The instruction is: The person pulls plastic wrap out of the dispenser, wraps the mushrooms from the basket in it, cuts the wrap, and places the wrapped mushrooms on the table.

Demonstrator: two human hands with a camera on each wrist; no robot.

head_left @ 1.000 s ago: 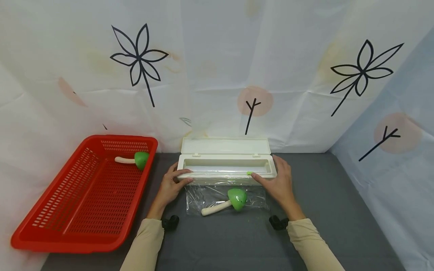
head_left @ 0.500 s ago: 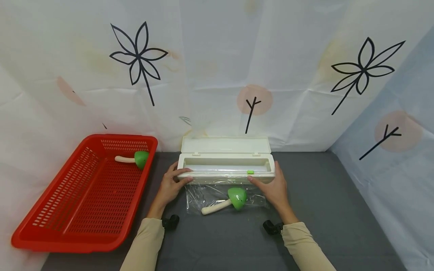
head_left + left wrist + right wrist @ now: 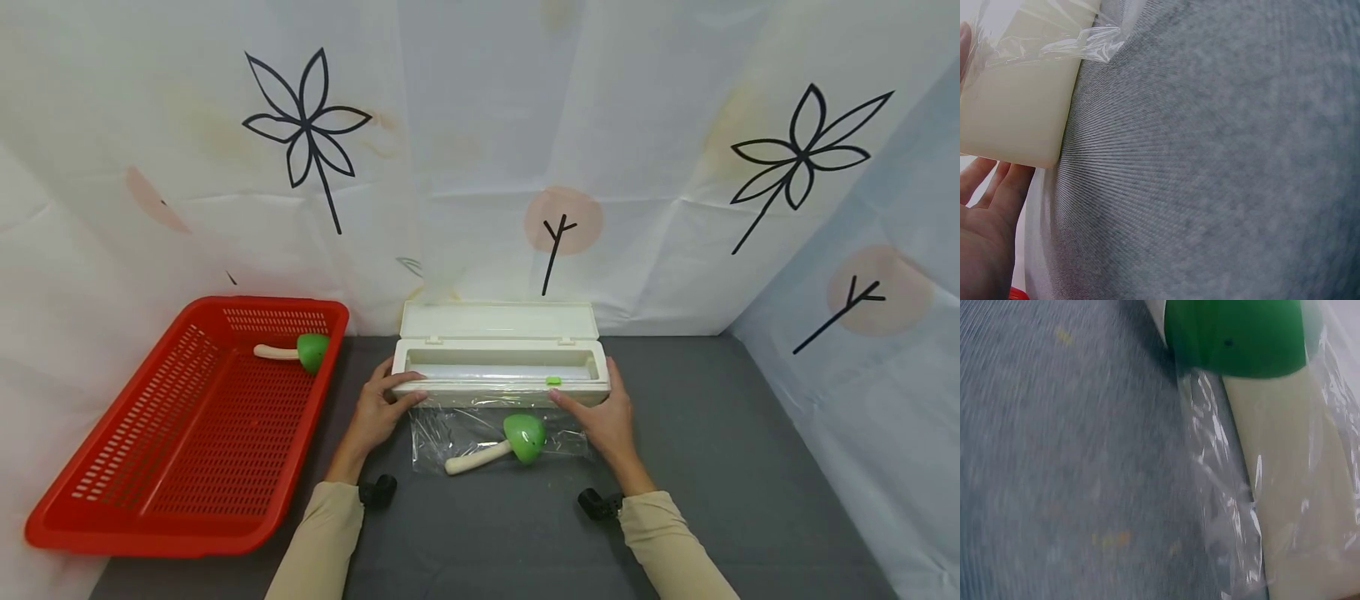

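White fabric walls (image 3: 465, 150) enclose the back and both sides of a grey surface (image 3: 487, 550). At the left of the frame a red basket (image 3: 217, 454) stands close beside the wall, a green-capped mushroom (image 3: 312, 353) lying near its upper right corner; a narrow grey strip parts it from the left hand (image 3: 375, 412). That hand grips the left end of a white box (image 3: 501, 358) at centre, thumb in front; the left wrist view cuts the thumb off at its edge. Raised at the back is the lid (image 3: 498, 321), and clear film (image 3: 437, 437) spreads from the front; a second mushroom (image 3: 524, 437) lies at the film, over or under it I cannot tell. The right hand (image 3: 612, 421) grips the box's right end, its further fingers partly hidden behind that end, thumb just below the green tab (image 3: 553, 381), which it overlapped a second ago. Grey surface runs on to the lower right; box and mushrooms look unmoved.
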